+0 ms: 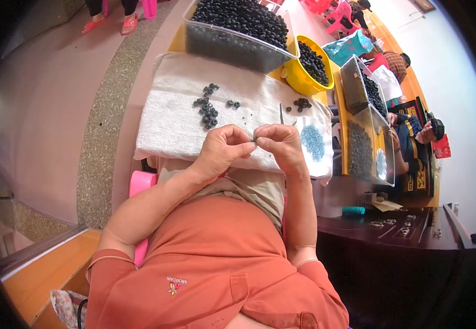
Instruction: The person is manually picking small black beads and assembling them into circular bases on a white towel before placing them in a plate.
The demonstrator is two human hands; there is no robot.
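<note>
My left hand [222, 149] and my right hand [285, 147] meet over a white towel [166, 101], thumb and fingertips of each pinched together. Between them sits a small dark part [254, 140], mostly covered by the fingers, so its exact shape is hidden. Beyond my left hand lies a loose group of small black ring-shaped pieces [209, 112], with a pair more [233, 104] beside it. A thin pointed dark tool, perhaps tweezers [281, 113], lies just past my right hand. Right of that hand spreads a heap of tiny bluish clear pieces [312, 142]. Further black pieces [302, 103] lie above the heap.
At the far edge stand a clear bin [232, 46] and a yellow basin [298, 77], both full of black pieces. More clear boxes [377, 145] stand to the right, where a person [413, 137] sits. A dark tabletop [353, 225] lies at lower right.
</note>
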